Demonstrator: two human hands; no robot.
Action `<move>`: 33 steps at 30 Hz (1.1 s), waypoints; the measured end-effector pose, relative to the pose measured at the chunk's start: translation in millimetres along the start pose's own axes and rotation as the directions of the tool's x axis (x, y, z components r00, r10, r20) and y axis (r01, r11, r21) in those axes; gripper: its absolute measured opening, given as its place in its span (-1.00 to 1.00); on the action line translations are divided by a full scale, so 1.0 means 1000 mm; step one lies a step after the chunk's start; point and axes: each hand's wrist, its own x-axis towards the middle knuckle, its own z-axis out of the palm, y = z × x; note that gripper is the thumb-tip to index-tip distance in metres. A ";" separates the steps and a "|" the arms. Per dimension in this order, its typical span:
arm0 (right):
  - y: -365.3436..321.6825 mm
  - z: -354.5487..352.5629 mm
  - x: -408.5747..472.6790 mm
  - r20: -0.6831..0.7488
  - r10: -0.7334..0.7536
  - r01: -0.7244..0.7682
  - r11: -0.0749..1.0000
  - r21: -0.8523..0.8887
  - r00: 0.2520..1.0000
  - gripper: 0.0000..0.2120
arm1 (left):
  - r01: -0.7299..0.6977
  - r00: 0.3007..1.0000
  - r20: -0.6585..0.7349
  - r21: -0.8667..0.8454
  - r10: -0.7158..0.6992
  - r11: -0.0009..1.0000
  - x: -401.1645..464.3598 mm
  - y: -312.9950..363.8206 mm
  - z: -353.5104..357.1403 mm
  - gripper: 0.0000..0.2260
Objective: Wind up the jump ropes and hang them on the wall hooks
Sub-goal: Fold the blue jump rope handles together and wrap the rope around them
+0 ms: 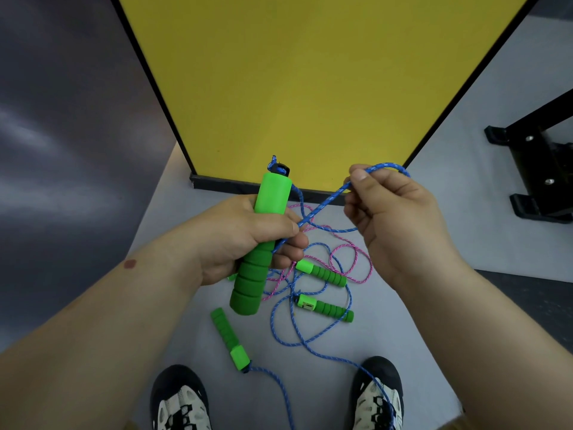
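Note:
My left hand (245, 240) grips a green foam jump-rope handle (263, 237) upright, thumb pressing the blue rope (325, 203) against it. My right hand (393, 212) pinches a loop of the same blue rope up and to the right of the handle. More blue rope trails down to the floor. On the floor below lie three more green handles (321, 273) (325, 308) (229, 338), tangled with a pink rope (353, 265) and blue rope. No wall hooks are in view.
A yellow panel with a black frame (310, 88) stands right ahead on the grey floor. A black metal stand base (539, 169) sits at the right. My two shoes (179, 401) (378, 395) are at the bottom, blue rope crossing the right one.

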 end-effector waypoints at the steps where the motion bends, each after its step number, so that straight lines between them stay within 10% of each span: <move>1: -0.002 -0.001 0.001 -0.015 -0.001 0.002 1.000 0.019 1.000 -0.89 | 0.000 1.000 0.000 -0.001 0.000 1.000 0.000 0.000 0.000 -0.90; 12: 0.016 0.010 -0.014 0.283 0.169 -0.127 0.979 -0.159 0.944 -0.86 | -0.008 1.000 -0.007 0.057 0.008 0.998 0.002 -0.002 -0.001 -0.96; 25: -0.002 -0.001 0.003 0.007 0.029 -0.029 0.999 -0.022 1.000 -0.78 | -0.011 1.000 -0.020 0.033 0.012 0.999 0.001 -0.003 -0.001 -0.93; 33: 0.009 0.005 -0.007 0.251 0.176 -0.153 0.982 -0.108 0.952 -0.71 | -0.005 1.000 -0.017 0.037 0.005 0.999 0.002 -0.003 -0.001 -0.93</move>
